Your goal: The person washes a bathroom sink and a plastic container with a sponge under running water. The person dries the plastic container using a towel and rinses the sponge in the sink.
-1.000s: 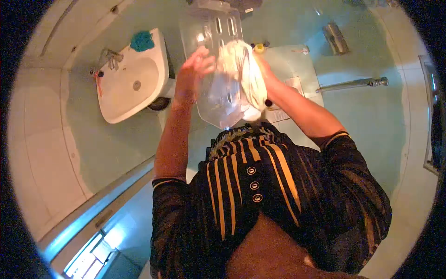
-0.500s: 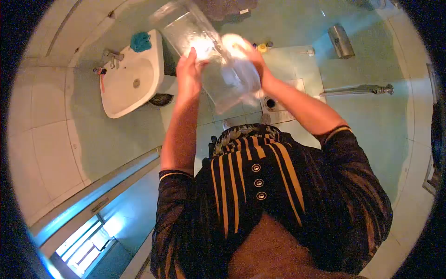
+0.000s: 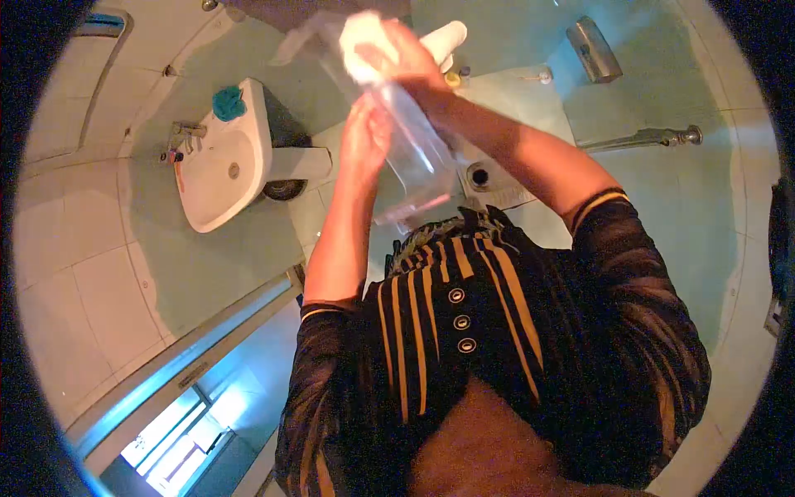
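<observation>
My left hand point(image 3: 367, 132) is closed on the near side of a clear plastic piece point(image 3: 418, 153) with long straight edges. Blur and glare hide whether it is a bag or a box. At the far end of the plastic, my right hand point(image 3: 406, 62) has its fingers bent around a bright white bundle point(image 3: 361, 48). Overexposure hides the bundle's kind. Just beyond the right hand, a white rounded, cylinder-like thing point(image 3: 445, 38) shows; I cannot tell if the hand touches it.
A white washbasin point(image 3: 219, 178) with a metal tap point(image 3: 189, 137) and a teal bath puff point(image 3: 228, 103) stands on the left. A squat toilet pan point(image 3: 495, 184) lies in the floor. A metal holder point(image 3: 593, 51) and a pipe point(image 3: 642, 138) are on the right wall.
Both hands have shifted with the plastic; the right hand has moved left and farther away, across the plastic's far end. The plastic has turned more upright in view. The camera view has shifted slightly.
</observation>
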The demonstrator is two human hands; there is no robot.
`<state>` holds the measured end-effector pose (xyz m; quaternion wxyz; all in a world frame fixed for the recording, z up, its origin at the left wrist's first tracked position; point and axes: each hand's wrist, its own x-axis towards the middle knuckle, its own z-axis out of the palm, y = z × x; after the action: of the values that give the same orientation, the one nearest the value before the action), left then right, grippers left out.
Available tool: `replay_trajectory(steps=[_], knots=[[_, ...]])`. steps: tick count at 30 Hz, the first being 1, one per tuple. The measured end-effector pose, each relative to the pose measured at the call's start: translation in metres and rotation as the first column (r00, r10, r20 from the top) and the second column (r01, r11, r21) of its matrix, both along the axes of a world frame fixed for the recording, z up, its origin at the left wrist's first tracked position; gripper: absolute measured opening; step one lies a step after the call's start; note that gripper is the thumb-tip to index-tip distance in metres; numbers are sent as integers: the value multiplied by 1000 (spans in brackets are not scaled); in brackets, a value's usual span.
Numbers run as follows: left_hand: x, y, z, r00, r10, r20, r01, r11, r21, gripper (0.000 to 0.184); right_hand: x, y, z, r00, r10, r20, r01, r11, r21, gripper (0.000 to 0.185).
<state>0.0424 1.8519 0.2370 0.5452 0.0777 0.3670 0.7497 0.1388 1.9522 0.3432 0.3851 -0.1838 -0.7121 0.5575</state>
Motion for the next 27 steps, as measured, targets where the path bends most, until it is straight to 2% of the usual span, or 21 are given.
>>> replay_trajectory(steps=[1,2,3,5,6,7,8,9,10,11,12,14,16,18,19,22,23,24,25,26,27], knots=[[-6,8,13,995,92,39,-92,996,-17,21,12,-13,-2,980,50,191,-80,985,150,40],[-17,7,9,964,30,-265,-20,999,39,20,24,-27,-4,932,75,353,-186,939,290,43],[-27,5,6,842,31,-539,18,996,84,20,31,-49,-7,999,-18,-36,34,856,517,43],[-44,-4,10,994,17,-107,-8,996,84,21,55,-74,-19,995,99,12,-93,873,479,40],[-51,-6,10,991,22,135,-37,993,111,22,62,-76,-17,995,103,9,-94,874,477,40],[-55,-3,7,982,77,-174,-64,995,76,22,70,-77,-13,976,207,64,-214,871,442,38],[-55,-3,10,941,96,-325,-80,995,63,22,77,-78,-10,943,311,117,-331,854,401,36],[-54,-4,17,877,116,-466,-106,993,47,22,88,-78,-10,942,316,117,-336,854,398,36],[-56,-5,25,989,129,-75,-118,983,141,20,99,-77,-10,948,289,134,-306,944,125,35],[-57,-6,31,941,86,328,-166,960,225,18,104,-77,-10,950,267,162,-243,958,-154,34],[-60,-5,25,939,92,331,-173,959,224,18,104,-74,-11,948,273,165,-248,956,-155,34],[-65,0,8,925,312,217,-344,930,131,12,101,-66,-15,997,-18,-73,12,997,-73,33],[-28,6,30,926,336,175,-354,931,86,11,78,-61,-12,994,-45,-100,40,998,-47,33],[-10,6,38,932,340,123,-348,937,43,10,53,-51,-11,934,-220,-282,229,973,-1,36],[-8,5,36,933,301,197,-322,943,80,10,47,-44,-8,898,-278,-342,299,954,9,36],[-14,8,38,930,216,298,-277,944,181,14,40,-24,13,960,-153,-236,192,970,152,42],[-9,7,56,937,236,259,-294,931,215,17,31,-22,11,932,-209,-295,227,973,29,45],[-5,5,70,940,259,221,-312,916,254,21,21,-6,-4,902,-314,-296,334,943,19,38],[-2,4,74,952,295,78,-305,916,260,29,12,9,-18,862,-415,-291,435,900,4,33],[0,5,74,952,296,78,-306,916,260,29,10,10,-14,862,-415,-292,435,901,4,33],[1,6,73,944,328,26,-326,919,221,36,8,10,-10,876,-342,-341,277,934,-226,33]])
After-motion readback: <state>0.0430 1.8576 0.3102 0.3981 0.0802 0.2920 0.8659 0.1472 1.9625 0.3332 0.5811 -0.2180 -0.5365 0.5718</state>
